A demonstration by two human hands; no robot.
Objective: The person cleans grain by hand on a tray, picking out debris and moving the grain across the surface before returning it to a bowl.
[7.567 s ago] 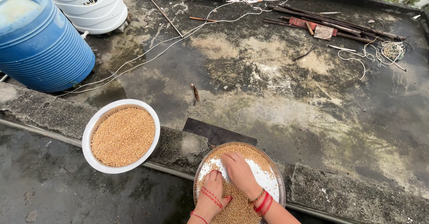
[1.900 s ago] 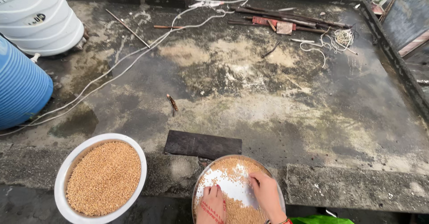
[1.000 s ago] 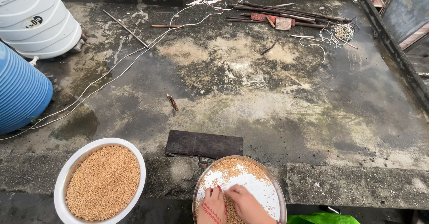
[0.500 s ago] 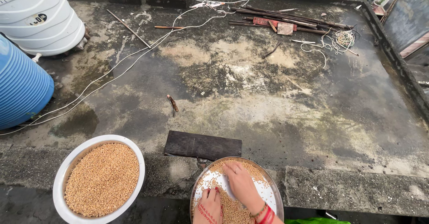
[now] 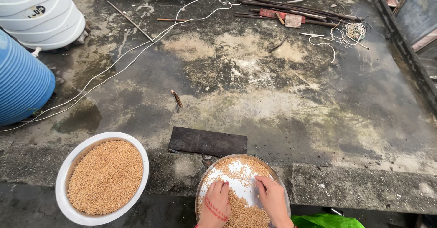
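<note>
Both hands were flat in the grain on the plate [image 5: 278, 188], palms down, fingers loosely spread, gripping nothing. Left hand [image 5: 216, 204] lay on the plate's near-left part, fingertips at the edge of the bare patch in the middle; red marks showed across its back. Right hand [image 5: 273, 198] lay on the near-right part, fingers pointing toward the bare patch, touching loose grain [image 5: 246, 214]. Grain was heaped at the plate's near side between the two hands, with a thinner band along the far rim and scattered kernels over the bare white middle.

Plate sat on the ledge [image 5: 355, 189], a rough concrete strip running left to right across the near part of the view. White bowl [image 5: 64, 173] sat on the same ledge, well to the left of the plate, full of the same grain, untouched by either hand. A dark board [image 5: 207, 142] lay on the roof floor just past the ledge, beside the plate's far rim.

Further out: blue tank [image 5: 22, 84] at the left edge, white tank [image 5: 41, 12] at the far-left corner, white cable [image 5: 123, 64] running across the floor, rusty rods [image 5: 291, 13] and a wire coil [image 5: 355, 30] near the far edge. Something green [image 5: 327, 221] showed at the near edge, right of the plate.
</note>
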